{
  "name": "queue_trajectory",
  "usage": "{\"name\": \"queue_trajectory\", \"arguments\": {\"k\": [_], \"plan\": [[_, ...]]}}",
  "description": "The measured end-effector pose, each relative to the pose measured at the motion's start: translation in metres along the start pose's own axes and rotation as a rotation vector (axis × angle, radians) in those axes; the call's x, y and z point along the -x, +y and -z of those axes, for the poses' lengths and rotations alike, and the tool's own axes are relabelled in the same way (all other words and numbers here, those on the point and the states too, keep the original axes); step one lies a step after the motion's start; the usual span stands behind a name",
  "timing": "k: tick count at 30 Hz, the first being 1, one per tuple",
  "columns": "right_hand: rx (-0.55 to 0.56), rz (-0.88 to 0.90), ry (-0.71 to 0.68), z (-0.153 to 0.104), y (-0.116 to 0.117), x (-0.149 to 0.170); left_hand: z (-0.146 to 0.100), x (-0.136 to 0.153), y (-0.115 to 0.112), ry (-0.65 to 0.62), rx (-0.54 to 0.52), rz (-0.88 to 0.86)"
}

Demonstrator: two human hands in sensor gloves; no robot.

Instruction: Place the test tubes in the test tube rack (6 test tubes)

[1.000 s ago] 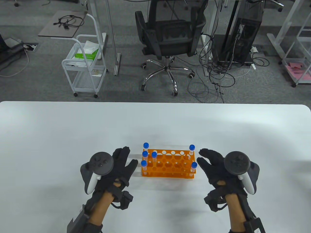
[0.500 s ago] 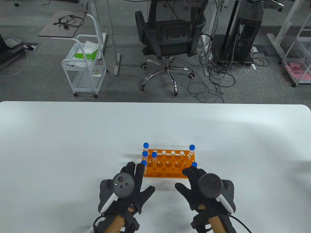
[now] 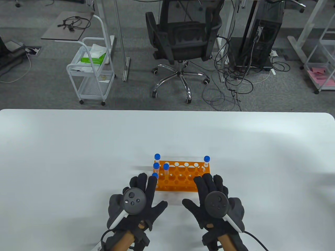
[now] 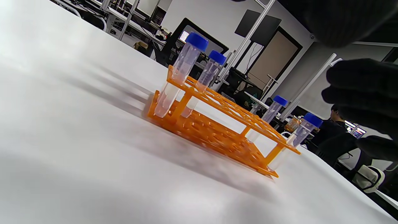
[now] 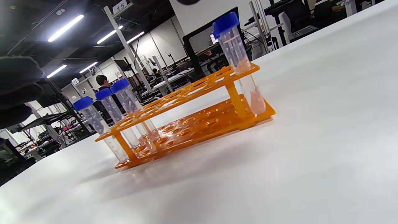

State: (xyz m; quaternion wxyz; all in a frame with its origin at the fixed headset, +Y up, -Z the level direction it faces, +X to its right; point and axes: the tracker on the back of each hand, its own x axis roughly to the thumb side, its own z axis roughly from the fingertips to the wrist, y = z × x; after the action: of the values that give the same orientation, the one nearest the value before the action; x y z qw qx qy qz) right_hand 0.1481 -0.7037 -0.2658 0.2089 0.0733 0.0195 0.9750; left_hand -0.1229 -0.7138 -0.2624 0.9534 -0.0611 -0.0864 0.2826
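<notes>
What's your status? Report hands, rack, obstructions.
Left hand and right hand open, empty. Blue-capped clear test tubes upright in orange plastic rack. Nothing in the way.

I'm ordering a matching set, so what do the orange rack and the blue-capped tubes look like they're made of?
The orange rack looks like moulded or cut plastic, glossy: thin flat plates on slim posts, with light glinting off the lower plate. The tubes seem to be clear plastic, slightly frosted, though glass can't be ruled out. Their blue caps look like matte plastic screw tops.
</notes>
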Motion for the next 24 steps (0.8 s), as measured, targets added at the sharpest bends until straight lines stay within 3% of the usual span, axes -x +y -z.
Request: {"name": "queue_trajectory", "arguments": {"k": [6,24], "plan": [[-0.095,-0.017,-0.013,0.002,0.006,-0.001,0.005,0.0,-0.014,-0.053,0.195,-0.003],[-0.237,-0.073,-0.016,0.003,0.016,-0.005,0.003,-0.002,-0.014,-0.053,0.213,0.036]]}}
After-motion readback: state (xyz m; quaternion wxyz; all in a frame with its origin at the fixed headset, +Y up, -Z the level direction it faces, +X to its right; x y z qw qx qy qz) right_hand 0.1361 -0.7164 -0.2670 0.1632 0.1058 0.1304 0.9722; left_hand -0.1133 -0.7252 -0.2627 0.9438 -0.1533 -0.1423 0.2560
